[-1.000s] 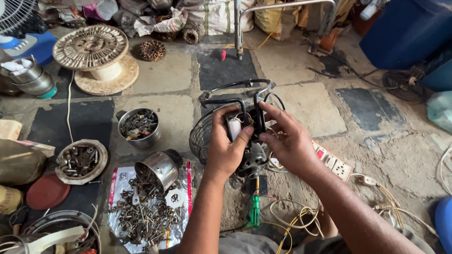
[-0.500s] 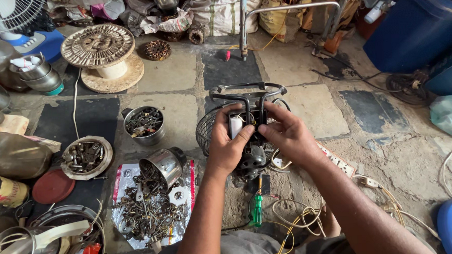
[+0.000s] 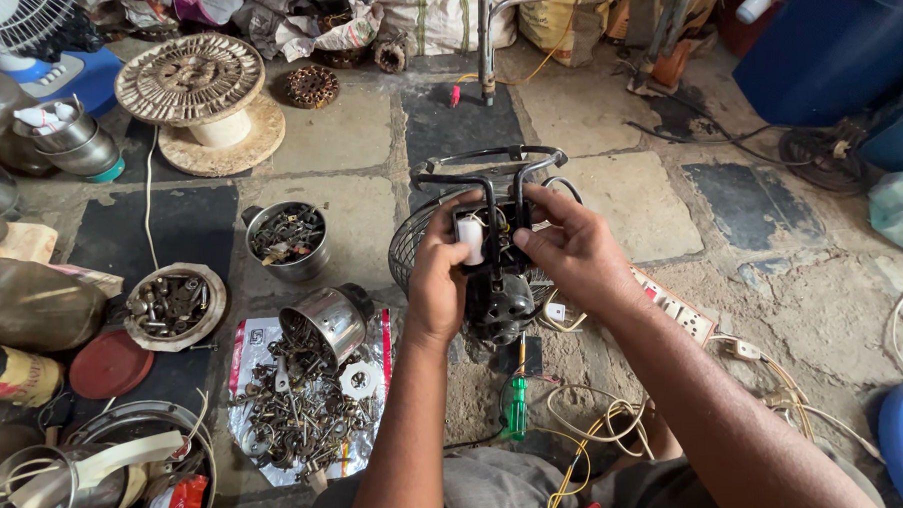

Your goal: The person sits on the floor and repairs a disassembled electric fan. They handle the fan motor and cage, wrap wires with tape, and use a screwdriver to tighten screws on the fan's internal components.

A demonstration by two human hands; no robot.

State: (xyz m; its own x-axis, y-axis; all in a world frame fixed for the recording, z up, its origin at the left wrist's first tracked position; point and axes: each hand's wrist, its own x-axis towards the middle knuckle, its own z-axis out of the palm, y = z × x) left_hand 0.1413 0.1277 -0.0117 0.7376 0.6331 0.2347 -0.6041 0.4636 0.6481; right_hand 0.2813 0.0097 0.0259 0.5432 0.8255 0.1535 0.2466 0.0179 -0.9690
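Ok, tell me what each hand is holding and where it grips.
Both hands hold the fan motor assembly at its top. The left hand pinches the white capacitor there; the right hand grips the black frame beside it.

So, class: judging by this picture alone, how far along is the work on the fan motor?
Done: the motor is bare, its rear grille behind it. In hand: the left hand and right hand hold its top, at a white capacitor. Left: loose wires lie unconnected, and the screwdriver lies unused.
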